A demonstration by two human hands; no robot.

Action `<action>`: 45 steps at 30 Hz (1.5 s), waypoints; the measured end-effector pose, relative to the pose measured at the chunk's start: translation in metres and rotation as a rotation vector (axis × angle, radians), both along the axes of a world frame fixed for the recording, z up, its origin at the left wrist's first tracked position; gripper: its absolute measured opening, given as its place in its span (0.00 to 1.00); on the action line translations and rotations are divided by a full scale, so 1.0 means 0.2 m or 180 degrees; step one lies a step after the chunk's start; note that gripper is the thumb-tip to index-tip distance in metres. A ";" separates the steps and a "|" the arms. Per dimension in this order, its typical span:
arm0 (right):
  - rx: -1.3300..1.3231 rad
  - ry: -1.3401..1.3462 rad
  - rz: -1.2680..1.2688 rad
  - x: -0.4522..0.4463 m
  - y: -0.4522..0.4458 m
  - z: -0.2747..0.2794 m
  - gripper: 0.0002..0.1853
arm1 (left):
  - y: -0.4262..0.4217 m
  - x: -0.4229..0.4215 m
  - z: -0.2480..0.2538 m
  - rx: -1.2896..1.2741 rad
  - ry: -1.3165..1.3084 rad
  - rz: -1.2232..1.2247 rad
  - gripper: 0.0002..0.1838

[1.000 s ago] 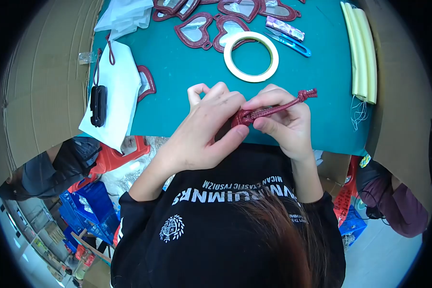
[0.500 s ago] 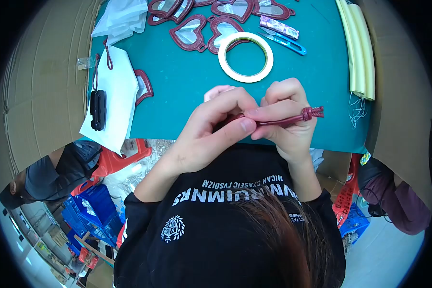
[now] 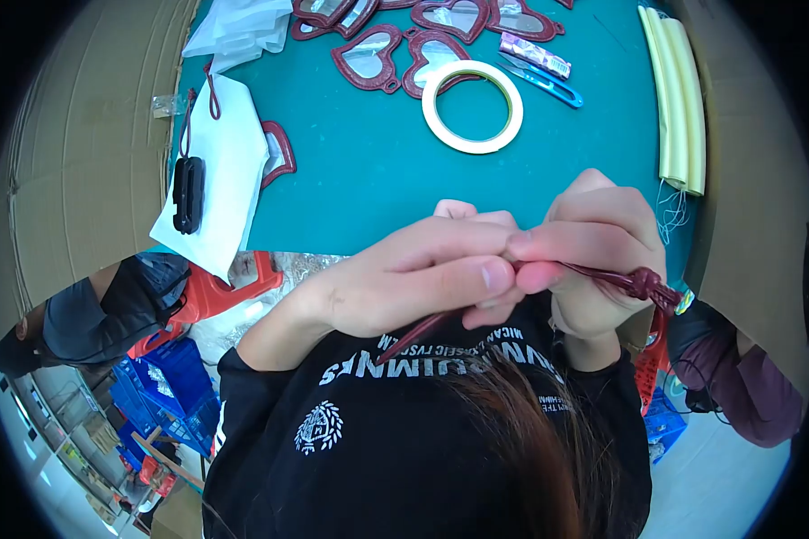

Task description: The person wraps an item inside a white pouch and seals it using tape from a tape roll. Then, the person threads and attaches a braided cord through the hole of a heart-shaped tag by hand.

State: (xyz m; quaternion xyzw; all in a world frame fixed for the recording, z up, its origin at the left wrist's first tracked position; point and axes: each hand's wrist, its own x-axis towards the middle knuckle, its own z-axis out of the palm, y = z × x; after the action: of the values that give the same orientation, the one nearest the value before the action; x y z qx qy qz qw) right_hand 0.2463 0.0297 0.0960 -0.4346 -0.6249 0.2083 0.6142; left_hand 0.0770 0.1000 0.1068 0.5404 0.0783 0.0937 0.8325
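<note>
A dark red leather cord [image 3: 645,284] with a knot near its right end runs between my hands, close to my chest. My left hand [image 3: 409,269] pinches it between thumb and fingers, and a tail slants down below that hand. My right hand [image 3: 598,238] is closed on the cord beside the left fingertips, with the knot sticking out to the right. The fingers hide the stretch where they meet. On the green table [image 3: 351,171] ahead lie a roll of tape [image 3: 431,112] and several dark red heart-shaped pieces [image 3: 368,56] with clear centres.
Blue thread snips [image 3: 562,92] and a purple-wrapped stick [image 3: 535,54] lie by the tape. At left, a white sheet [image 3: 220,153] bears a black case [image 3: 188,193] and looped cords. Rolled yellow fabric [image 3: 679,108] lies right. Cardboard walls [image 3: 99,135] flank the table; people sit either side.
Both hands have moved down toward my chest, the right one also rightward. The cord's tail now shows below my left hand, and the knot end has shifted right and down.
</note>
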 end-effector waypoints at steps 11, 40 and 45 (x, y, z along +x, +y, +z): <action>0.0286 0.0279 0.0174 0.04 0.12 -0.08 0.17 | 0.03 -0.06 -0.01 -0.0053 0.0380 -0.0285 0.15; -0.1881 0.2114 0.0682 -0.10 0.18 -0.38 0.09 | 0.11 -0.08 -0.16 0.2354 0.2063 0.1806 0.15; -0.1781 0.2072 0.0560 -0.09 0.18 -0.36 0.09 | 0.10 -0.07 -0.17 0.2254 0.1927 0.1898 0.15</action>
State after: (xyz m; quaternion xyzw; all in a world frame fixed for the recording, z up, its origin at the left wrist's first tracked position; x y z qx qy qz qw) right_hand 0.2280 0.0653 0.0230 -0.4411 -0.3528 0.5472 0.6177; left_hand 0.0632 0.1193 0.0737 0.7445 0.4275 0.1864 0.4777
